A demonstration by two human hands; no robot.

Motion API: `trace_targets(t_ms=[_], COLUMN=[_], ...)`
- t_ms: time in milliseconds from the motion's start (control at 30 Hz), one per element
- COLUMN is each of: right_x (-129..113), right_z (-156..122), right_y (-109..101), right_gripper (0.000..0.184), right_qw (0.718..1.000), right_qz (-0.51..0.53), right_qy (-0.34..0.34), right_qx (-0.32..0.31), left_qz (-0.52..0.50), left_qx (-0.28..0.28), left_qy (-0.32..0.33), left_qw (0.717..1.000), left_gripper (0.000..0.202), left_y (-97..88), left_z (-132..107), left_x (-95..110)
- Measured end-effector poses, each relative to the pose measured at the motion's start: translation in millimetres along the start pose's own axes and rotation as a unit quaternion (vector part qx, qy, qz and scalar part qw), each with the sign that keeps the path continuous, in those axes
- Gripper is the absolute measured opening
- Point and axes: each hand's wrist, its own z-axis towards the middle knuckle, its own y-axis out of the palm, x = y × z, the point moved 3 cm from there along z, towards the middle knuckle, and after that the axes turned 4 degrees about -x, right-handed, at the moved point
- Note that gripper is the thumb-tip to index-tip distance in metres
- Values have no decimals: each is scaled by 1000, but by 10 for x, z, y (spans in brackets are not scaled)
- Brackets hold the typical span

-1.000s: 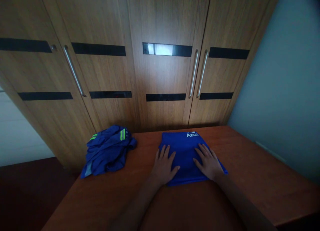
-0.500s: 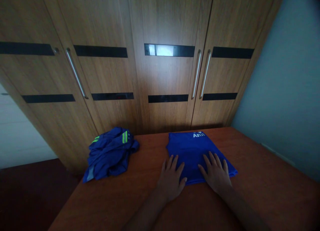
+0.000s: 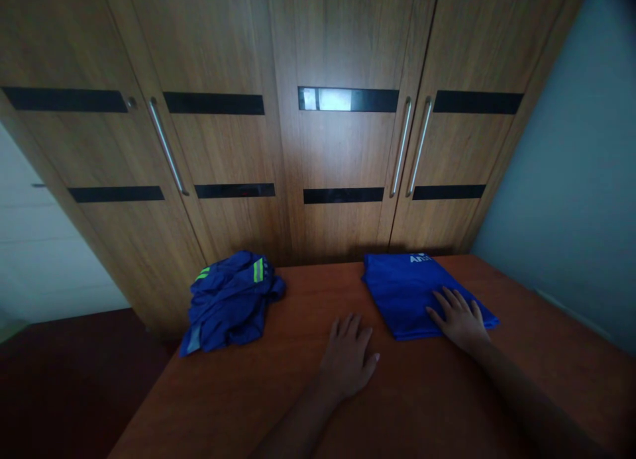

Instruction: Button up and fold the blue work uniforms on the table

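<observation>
A folded blue garment (image 3: 405, 297) with white lettering near its far edge lies flat on the reddish-brown table (image 3: 308, 293). My right hand (image 3: 462, 320) rests on its near right part, fingers spread, covering some of the cloth. Left of the garment, my left hand (image 3: 348, 356) hovers over or lies on the table with its fingers apart, holding nothing. Farther left sits a crumpled blue work garment (image 3: 231, 306) with yellow-green reflective strips, touched by neither hand.
A wooden wardrobe (image 3: 342, 227) with black strips and metal handles rises right behind the table. On the right stands a pale blue-grey wall (image 3: 571, 181). Dark red floor (image 3: 84, 366) shows past the table's left edge.
The folded garment has slid to the right and away from me, with my right hand on it. My left hand has come off the cloth. The view has shifted slightly.
</observation>
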Motion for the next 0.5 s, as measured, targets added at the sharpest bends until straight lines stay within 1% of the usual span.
trace_targets(t_ms=[167, 300, 400, 500], right_x=[274, 410, 470, 428], right_z=[161, 178, 172, 162], right_y=[53, 1, -87, -179], right_gripper=[63, 62, 59, 59], right_qw=[1000, 999, 999, 998], right_qz=[-3, 4, 23, 33], right_qy=[2, -3, 0, 28], right_qx=[-24, -33, -43, -48], left_qz=[-4, -6, -6, -7], left_qx=[-1, 1, 0, 0], left_qy=[-5, -3, -6, -9], left_qw=[1000, 1000, 1000, 1000], left_gripper=[52, 52, 52, 52], left_y=[-12, -10, -13, -21], left_z=[8, 11, 12, 16], left_x=[3, -5, -6, 2])
